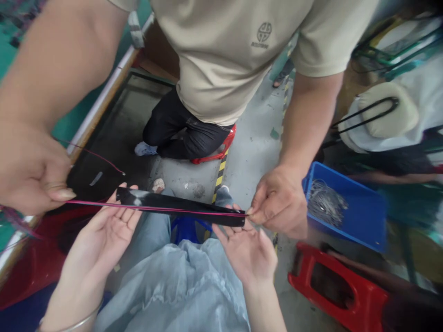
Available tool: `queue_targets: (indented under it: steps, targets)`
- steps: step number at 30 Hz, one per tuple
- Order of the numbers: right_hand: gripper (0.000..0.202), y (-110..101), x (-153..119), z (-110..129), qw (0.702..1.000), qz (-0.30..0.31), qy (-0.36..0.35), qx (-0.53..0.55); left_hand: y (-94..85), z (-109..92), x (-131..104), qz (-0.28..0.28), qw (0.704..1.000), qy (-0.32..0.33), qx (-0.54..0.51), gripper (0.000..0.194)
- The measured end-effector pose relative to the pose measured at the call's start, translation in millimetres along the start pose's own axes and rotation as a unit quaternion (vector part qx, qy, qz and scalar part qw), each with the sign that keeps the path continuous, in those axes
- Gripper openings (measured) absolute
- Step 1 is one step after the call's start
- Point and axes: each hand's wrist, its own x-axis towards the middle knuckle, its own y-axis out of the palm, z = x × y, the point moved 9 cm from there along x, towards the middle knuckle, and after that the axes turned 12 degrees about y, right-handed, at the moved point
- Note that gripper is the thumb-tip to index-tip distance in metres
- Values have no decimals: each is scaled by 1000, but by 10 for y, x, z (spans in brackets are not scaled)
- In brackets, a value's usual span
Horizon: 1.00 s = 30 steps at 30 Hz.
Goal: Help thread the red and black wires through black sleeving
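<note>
A: What is lying across the palms?

B: A long, flat black strip, possibly fabric or leather, is resting on the fingertips of both upturned hands. The left hand is lying wide open under the strip's near-left end, and the right hand is lying open and flat under the other end; neither is gripping anything.

A: And the thin line along it?

B: A thin pink thread is running along the strip, pulled taut by a co-worker facing the wearer. The co-worker's hand above the left hand is pinching one end, and the co-worker's other hand, just beyond the right fingertips, is pinching the far end.

A: How would you keep this going well?

B: I'd judge that the palms should be staying level and steady, so the strip is not sagging or sliding off while the thread is lying straight on it.

A: Anything crowding in?

B: A blue plastic bin holding a tangle of grey wire is sitting beyond the right hand, a red plastic stool is lying below it, and pale grey cloth is bunching between the wrists. Nothing is blocking the strip itself.
</note>
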Motion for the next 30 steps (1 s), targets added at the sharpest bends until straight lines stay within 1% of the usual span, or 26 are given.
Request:
queue_targets:
  steps: [1, 3, 5, 7, 12, 17, 20, 24, 27, 30]
  targets:
    - [41, -16, 5, -3, 1000, -10, 2, 0, -17, -28, 8, -3, 1000, 13, 7, 46]
    - [35, -93, 23, -5, 998, -58, 2, -1, -41, -70, 18, -7, 999, 31, 21, 44]
    - [28, -180, 37, 6, 993, -114, -8, -3, -31, -76, 21, 6, 999, 32, 22, 40]
    - [26, -217, 48, 15, 990, -143, -15, -10, -38, -73, 23, 11, 999, 32, 23, 39]
    - [27, -212, 63, 41, 989, -139, -22, -41, -114, -37, 21, -7, 999, 26, 24, 38]
    - [28, -239, 37, 41, 989, -144, -12, -39, -142, -31, -2, 0, 1000, 24, 14, 40]
    - [25, -266, 24, 35, 988, -154, -7, -35, -130, -27, -11, 30, 999, 23, -3, 41]
    - [21, -315, 28, 66, 982, -178, -27, -52, -113, -28, -6, 83, 996, 26, -28, 41]
    - [25, -334, 32, 62, 978, -200, -28, -51, -120, -42, -8, 104, 994, 34, -22, 36]
    - [31, -356, 13, 30, 973, -228, -15, -22, -110, -61, -19, 117, 992, 41, -5, 29]
